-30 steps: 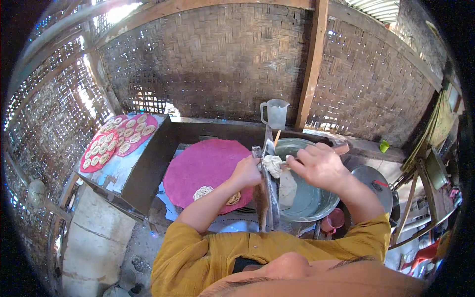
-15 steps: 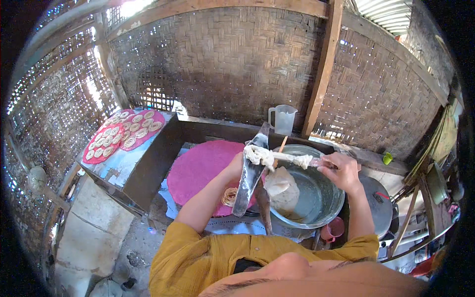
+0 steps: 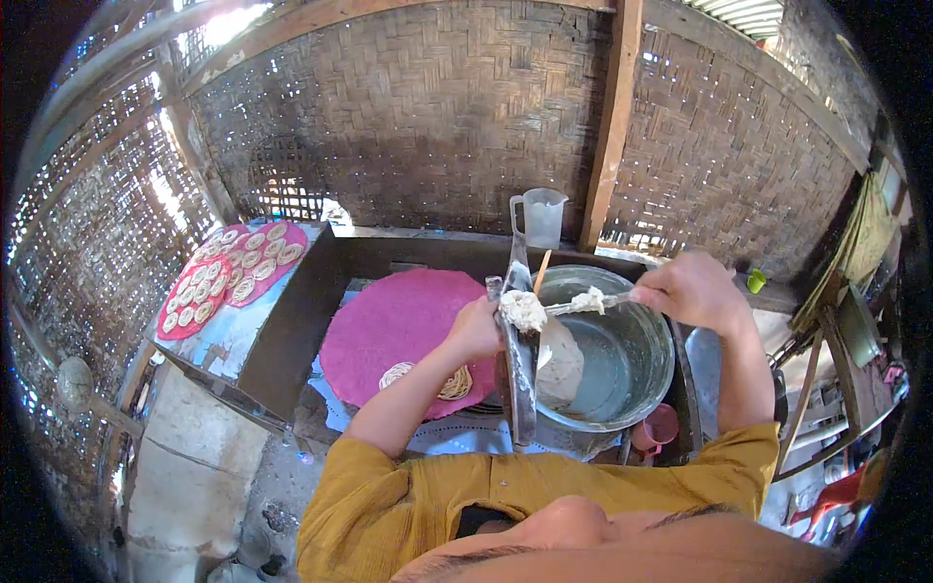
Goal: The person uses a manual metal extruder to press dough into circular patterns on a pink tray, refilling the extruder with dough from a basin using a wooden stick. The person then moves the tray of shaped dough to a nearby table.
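Observation:
My left hand (image 3: 474,328) is closed on the side of a long dark wooden press (image 3: 522,389), which is dusted white and stands upright between the mat and the basin. A lump of sticky white dough (image 3: 523,311) sits on the press near its top. My right hand (image 3: 692,290) grips a thin spoon-like utensil (image 3: 619,299); its far end reaches the lump and more dough clings along it. Below it is a wide metal basin (image 3: 637,374) with a larger pale dough mass (image 3: 560,367) against its left side. On the pink round mat (image 3: 403,316) lie two coils of noodle strands (image 3: 454,383).
A clear plastic jug (image 3: 542,216) stands behind the basin, and a pink cup (image 3: 657,426) sits at its near right. A wooden stick (image 3: 542,270) leans at the basin's rim. Pink mats covered with coils (image 3: 201,291) lie on the left table. A woven wall (image 3: 418,126) closes the back.
My right hand has risen slightly to the right, and less dough covers the utensil. The press has turned more upright. A second coil now shows beside my left forearm.

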Motion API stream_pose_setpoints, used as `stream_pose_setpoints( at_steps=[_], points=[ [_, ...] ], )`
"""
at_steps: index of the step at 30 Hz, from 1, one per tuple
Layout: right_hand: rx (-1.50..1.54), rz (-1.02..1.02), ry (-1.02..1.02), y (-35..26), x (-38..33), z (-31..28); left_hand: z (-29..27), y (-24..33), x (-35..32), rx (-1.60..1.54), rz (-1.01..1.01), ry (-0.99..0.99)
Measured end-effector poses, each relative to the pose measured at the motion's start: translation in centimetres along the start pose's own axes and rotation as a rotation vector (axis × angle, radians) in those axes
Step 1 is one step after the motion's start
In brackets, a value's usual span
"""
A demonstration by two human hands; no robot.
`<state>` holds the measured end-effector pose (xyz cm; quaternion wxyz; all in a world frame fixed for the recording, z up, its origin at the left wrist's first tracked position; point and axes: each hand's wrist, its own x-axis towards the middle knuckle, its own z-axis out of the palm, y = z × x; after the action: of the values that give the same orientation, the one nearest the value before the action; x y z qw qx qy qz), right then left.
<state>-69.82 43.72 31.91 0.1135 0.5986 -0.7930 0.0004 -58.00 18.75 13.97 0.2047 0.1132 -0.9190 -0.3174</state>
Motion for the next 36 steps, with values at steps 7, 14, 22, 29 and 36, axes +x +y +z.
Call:
stream_pose_setpoints(
  at_steps=[7, 14, 22, 29, 36],
  points=[
    [-0.190, -0.198, 0.109, -4.1, 3.5, 0.9, 0.3, 0.6, -0.6, 0.088, -0.065, 0.035],
    [-0.467, -0.607, 0.513, -6.5, 3.1, 4.6, -0.2, -1.0, -0.1, -0.055, -0.064, 0.027],
    [-0.086, -0.154, 0.920, -2.2, -0.9, 2.3, -0.4, -7.0, 1.4, -0.298, -0.093, 0.071],
    [1.447, 0.336, 0.467, -6.7, 2.4, 14.9, 3.8, -3.4, 3.4, -0.296, 0.075, 0.106],
    [0.874, 0.480, 0.593, -2.3, -2.5, 14.1, 1.4, -7.0, 3.6, -0.664, -0.094, 0.137]
  ],
)
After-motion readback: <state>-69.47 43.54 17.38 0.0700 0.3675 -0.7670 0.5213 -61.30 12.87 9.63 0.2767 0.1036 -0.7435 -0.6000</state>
